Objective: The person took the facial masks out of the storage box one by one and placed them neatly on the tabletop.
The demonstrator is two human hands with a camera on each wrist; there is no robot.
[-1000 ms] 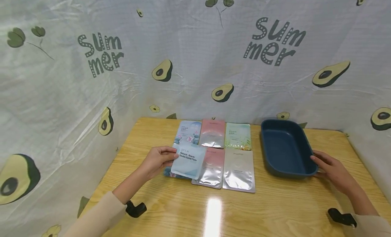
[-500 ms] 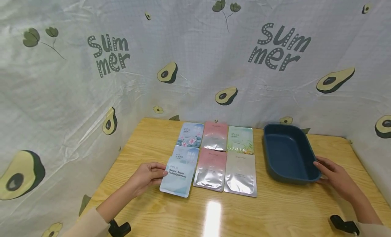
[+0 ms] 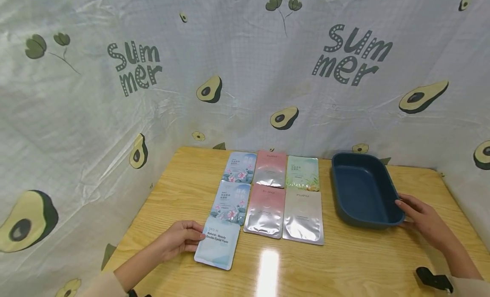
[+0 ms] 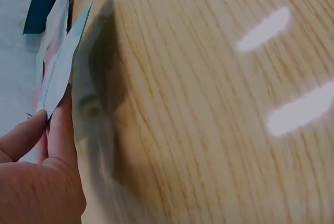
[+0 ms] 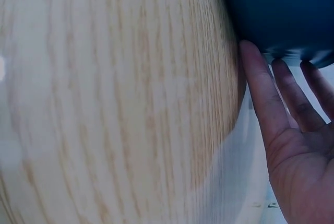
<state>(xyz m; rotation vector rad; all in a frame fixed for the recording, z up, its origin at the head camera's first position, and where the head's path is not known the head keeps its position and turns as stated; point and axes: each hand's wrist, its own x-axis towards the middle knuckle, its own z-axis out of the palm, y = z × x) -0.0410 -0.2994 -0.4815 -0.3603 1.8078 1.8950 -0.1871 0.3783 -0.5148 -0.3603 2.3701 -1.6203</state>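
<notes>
My left hand [image 3: 177, 241] pinches the left edge of a pale blue double eyelid paste packet [image 3: 219, 245], between thumb and fingers. This packet slightly overlaps the lower edge of a blue floral sachet [image 3: 231, 202]. In the left wrist view, the packet [image 4: 67, 59] tilts above the wood, with a dark shadow beside it. My right hand [image 3: 425, 222] touches the near right corner of a dark blue bin [image 3: 361, 184]. In the right wrist view, straight fingers [image 5: 263, 88] rest their tips against the bin's outer wall [image 5: 282, 12].
Two rows of sachets lie left of the bin: another blue floral one [image 3: 240, 167], two pink-and-silver ones [image 3: 270, 168], a green one [image 3: 302, 172] and a cream-silver one [image 3: 303, 216]. An avocado-print cloth [image 3: 245, 54] hangs behind the wooden table [image 3: 306, 271].
My left hand has brought the eyelid paste packet toward me and down, from over the sachets to just below the left column, uncovering the lower floral sachet. The right hand stays at the bin.
</notes>
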